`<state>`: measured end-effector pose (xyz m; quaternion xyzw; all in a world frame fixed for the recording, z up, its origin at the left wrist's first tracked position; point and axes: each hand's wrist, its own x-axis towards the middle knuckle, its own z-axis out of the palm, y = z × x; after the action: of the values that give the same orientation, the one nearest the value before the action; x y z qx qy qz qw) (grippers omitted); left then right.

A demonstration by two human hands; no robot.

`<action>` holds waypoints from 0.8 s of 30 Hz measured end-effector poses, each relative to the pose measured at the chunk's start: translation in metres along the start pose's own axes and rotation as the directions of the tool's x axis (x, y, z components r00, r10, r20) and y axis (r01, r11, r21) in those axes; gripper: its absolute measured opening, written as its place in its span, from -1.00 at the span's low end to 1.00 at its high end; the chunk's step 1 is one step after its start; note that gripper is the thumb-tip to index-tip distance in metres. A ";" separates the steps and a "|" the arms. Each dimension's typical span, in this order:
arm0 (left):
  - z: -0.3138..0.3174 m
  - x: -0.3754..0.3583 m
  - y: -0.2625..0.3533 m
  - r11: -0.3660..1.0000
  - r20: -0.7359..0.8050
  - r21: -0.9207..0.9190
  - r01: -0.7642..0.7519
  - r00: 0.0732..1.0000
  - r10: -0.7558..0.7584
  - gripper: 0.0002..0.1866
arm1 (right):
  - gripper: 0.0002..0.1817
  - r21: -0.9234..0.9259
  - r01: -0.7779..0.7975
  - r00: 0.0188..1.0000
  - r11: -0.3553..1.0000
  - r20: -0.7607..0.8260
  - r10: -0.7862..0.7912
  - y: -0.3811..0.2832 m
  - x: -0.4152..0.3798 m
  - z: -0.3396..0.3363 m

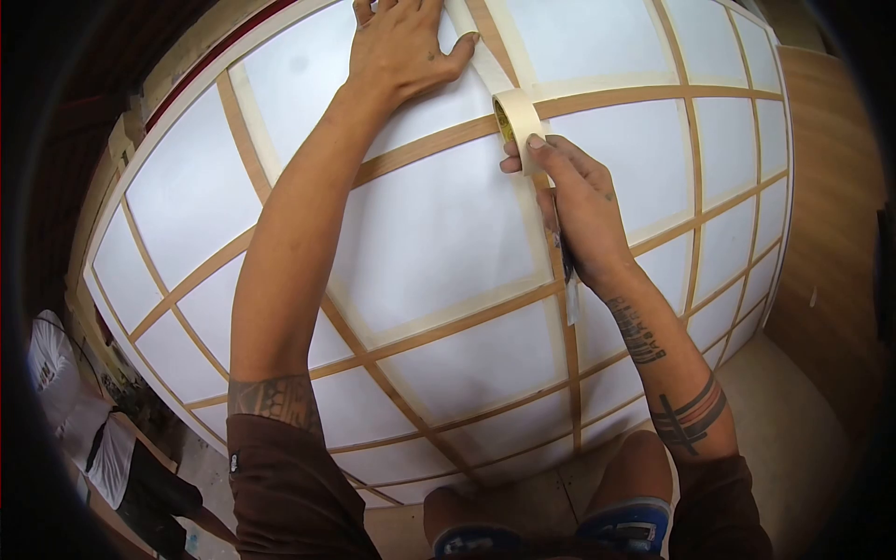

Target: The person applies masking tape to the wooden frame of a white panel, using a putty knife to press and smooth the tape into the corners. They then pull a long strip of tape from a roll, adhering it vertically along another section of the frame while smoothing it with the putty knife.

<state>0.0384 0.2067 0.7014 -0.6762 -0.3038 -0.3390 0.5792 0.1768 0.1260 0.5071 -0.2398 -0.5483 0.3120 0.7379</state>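
My right hand [581, 201] grips a roll of masking tape [525, 121], thumb on its outer face and fingers inside the ring. A slim dark and silvery tool [567, 266] is also tucked in that palm, its end pointing down; its kind is unclear. From the roll a tape strip [481, 61] runs up along a wooden bar. My left hand [401, 47] lies flat beside this strip at the top edge of the view, thumb stretched out over it. Under both hands stands a large panel of white panes [439, 233] divided by wooden bars [425, 145].
Tape borders [467, 317] line several panes. At the lower left stands another person [103, 448] in a white top and dark shorts. A brown wooden board [831, 205] rises at the right. My knees and blue shoes [625, 525] are below the panel.
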 end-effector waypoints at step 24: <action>-0.007 -0.007 0.006 0.999 0.080 0.037 -0.014 0.997 0.011 -0.02 | -0.55 -0.043 -0.011 0.999 0.999 0.037 0.012 0.003 -0.001 -0.001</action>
<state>0.0383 0.1992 0.6931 -0.6800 -0.3290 -0.3023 0.5813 0.1767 0.1272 0.5044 -0.2526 -0.5673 0.3090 0.7204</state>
